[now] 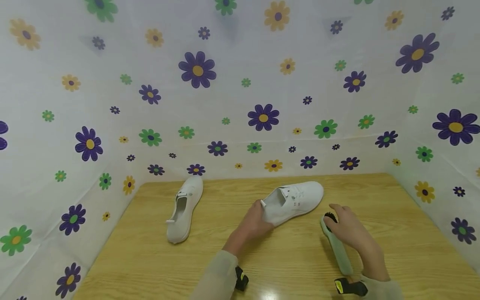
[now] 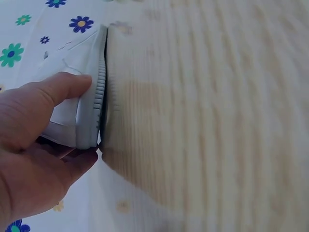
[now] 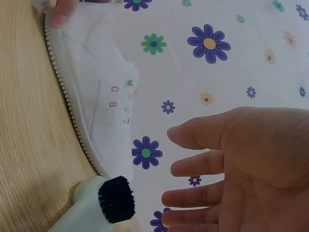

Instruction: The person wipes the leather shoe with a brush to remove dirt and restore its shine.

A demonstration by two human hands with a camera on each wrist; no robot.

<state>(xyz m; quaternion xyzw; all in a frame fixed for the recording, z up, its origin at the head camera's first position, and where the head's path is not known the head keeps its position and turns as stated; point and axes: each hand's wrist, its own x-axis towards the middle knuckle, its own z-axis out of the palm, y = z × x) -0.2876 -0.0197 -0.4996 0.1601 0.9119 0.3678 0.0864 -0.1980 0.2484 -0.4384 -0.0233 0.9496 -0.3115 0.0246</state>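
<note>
A white lace-up shoe (image 1: 300, 200) sits right of the table's middle, its toe pointing right and away. My left hand (image 1: 256, 221) grips its heel, the thumb on one side and fingers on the other in the left wrist view. Over a pale green brush (image 1: 339, 252) hovers my right hand (image 1: 348, 227), its fingers extended and holding nothing. The brush lies with its black bristles (image 3: 117, 199) facing up, apart from the palm in the right wrist view. Red lettering marks the side of the gripped shoe (image 3: 104, 111).
A second white shoe (image 1: 184, 210) stands at the left of the wooden table (image 1: 142, 258), its toe toward the back. White sheeting (image 1: 240, 100) printed with flowers walls the table at the back and both sides. Each wrist carries a black strap.
</note>
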